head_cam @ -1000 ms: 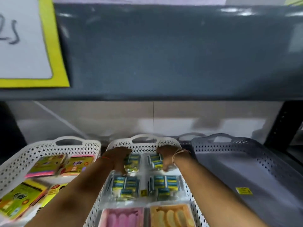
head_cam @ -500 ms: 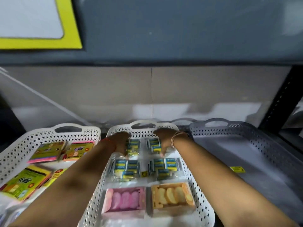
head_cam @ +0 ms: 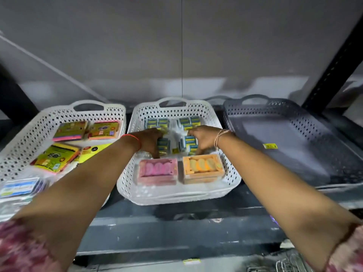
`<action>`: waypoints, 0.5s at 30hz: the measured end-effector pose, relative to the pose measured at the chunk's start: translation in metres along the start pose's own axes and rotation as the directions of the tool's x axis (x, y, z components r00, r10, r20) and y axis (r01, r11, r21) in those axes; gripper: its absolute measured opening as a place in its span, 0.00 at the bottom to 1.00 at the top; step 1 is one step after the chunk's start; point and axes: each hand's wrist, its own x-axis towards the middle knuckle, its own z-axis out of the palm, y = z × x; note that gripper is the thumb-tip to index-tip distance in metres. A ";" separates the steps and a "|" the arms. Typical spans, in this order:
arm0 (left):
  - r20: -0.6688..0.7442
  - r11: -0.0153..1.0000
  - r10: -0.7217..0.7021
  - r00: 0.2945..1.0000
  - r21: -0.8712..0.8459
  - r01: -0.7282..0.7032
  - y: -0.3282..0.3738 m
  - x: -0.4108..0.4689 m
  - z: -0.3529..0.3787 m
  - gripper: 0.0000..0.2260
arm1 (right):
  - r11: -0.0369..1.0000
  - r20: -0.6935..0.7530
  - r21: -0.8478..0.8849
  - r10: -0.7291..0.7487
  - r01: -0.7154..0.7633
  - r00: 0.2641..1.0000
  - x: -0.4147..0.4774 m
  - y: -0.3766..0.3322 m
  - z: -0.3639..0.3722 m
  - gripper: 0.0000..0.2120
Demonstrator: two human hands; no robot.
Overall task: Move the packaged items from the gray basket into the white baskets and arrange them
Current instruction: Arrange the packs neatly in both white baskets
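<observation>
The middle white basket (head_cam: 229, 173) holds two blue-and-yellow packs at the back (head_cam: 157, 123), (head_cam: 189, 122), two more in its middle row, and a pink pack (head_cam: 157, 169) and an orange pack (head_cam: 203, 166) at the front. My left hand (head_cam: 151, 140) lies curled over the left middle pack (head_cam: 164, 147). My right hand (head_cam: 202, 138) grips the right middle pack (head_cam: 188, 142). The gray basket (head_cam: 318, 130) at the right holds only a yellow sticker (head_cam: 270, 146).
The left white basket (head_cam: 23, 146) holds several yellow-green packs (head_cam: 69, 130) and a blue-and-white pack (head_cam: 18, 187). All three baskets stand on a dark shelf (head_cam: 176, 232). A black upright post (head_cam: 334, 65) rises at the right. A wire basket (head_cam: 284, 264) shows at the bottom right.
Both hands have drawn back from the back row of blue-and-yellow packs to the middle row. The view has tilted down, and the shelf's front edge now shows.
</observation>
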 end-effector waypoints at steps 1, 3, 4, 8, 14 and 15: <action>-0.013 1.000 0.005 1.000 -0.007 -0.005 0.000 -0.001 0.002 0.27 | 1.000 -0.007 0.019 0.007 -0.007 1.000 0.000 0.001 0.000 0.39; -0.051 1.000 0.015 0.999 -0.027 -0.017 -0.003 -0.001 0.004 0.26 | 0.999 -0.023 0.036 0.017 -0.016 1.000 0.000 0.002 -0.001 0.39; -0.060 0.999 0.016 0.998 -0.034 -0.018 -0.004 -0.001 0.005 0.26 | 0.999 -0.024 0.041 0.023 -0.022 0.999 0.000 0.003 -0.001 0.39; -0.059 1.000 -0.003 0.998 -0.017 0.002 0.000 -0.003 0.004 0.28 | 0.998 -0.008 0.057 0.039 -0.039 0.999 -0.003 -0.002 -0.002 0.41; -0.197 0.981 0.055 0.979 -0.172 -0.089 0.014 -0.053 -0.008 0.36 | 0.962 -0.061 0.269 -0.029 0.045 0.998 -0.056 -0.015 -0.017 0.43; -0.142 0.981 0.080 0.987 -0.166 -0.103 0.019 -0.062 -0.002 0.37 | 0.962 0.011 0.270 -0.041 0.037 0.999 -0.066 -0.019 -0.014 0.45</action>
